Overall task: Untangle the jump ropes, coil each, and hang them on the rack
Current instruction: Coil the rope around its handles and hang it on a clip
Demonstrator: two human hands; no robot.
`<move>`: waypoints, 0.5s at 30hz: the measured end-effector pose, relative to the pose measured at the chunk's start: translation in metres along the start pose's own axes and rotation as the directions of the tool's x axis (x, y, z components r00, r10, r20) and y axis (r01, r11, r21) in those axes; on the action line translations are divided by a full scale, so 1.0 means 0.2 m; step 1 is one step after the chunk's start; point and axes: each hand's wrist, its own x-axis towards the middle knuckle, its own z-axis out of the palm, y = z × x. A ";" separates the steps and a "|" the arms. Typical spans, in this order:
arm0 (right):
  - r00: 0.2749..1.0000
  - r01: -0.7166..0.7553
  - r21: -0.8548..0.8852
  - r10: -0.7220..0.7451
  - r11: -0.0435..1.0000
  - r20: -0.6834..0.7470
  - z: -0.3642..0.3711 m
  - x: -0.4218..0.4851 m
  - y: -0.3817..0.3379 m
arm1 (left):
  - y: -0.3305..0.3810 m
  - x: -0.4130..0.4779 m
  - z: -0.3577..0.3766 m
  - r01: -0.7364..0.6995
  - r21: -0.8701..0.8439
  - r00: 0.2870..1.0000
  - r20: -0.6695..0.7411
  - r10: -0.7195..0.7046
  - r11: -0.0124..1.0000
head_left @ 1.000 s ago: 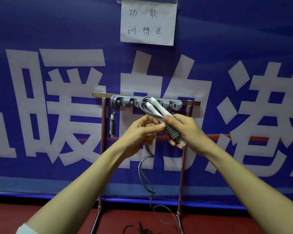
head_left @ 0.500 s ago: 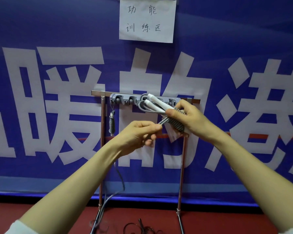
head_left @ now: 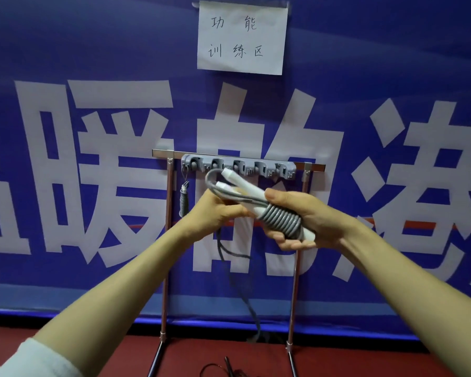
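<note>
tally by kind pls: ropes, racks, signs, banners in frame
Jump ropes: 3 (grey jump rope with white handles, held; coiled grey rope, hanging up; dark rope on the red floor, partly cut off)
Metal rack with grey hook strip: 1
White paper sign: 1
Blue banner with white characters: 1
Total: 6

The paper sheet reads "功能训练区"; the banner shows "暖", "的".

Left hand back against the coiled jump rope.
</note>
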 end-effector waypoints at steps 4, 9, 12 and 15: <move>0.960 -0.261 0.012 0.258 0.965 0.112 0.00 -0.03 -0.02 | 0.09 0.06 -0.08 -0.120 0.131 0.947 0.314 0.073 0.984; 0.902 -0.393 -0.179 0.417 0.902 0.117 -0.01 -0.02 -0.04 | 0.22 0.15 -0.09 -0.265 0.405 0.889 0.455 0.059 0.875; 0.913 -0.387 -0.365 0.407 0.847 -0.026 -0.05 0.00 -0.02 | 0.23 0.15 -0.10 -0.333 0.582 0.892 0.449 0.048 0.742; 0.946 -0.315 -0.795 0.104 0.518 -0.307 -0.05 0.01 0.00 | 0.21 0.11 -0.08 -0.201 0.653 0.948 0.319 -0.024 0.730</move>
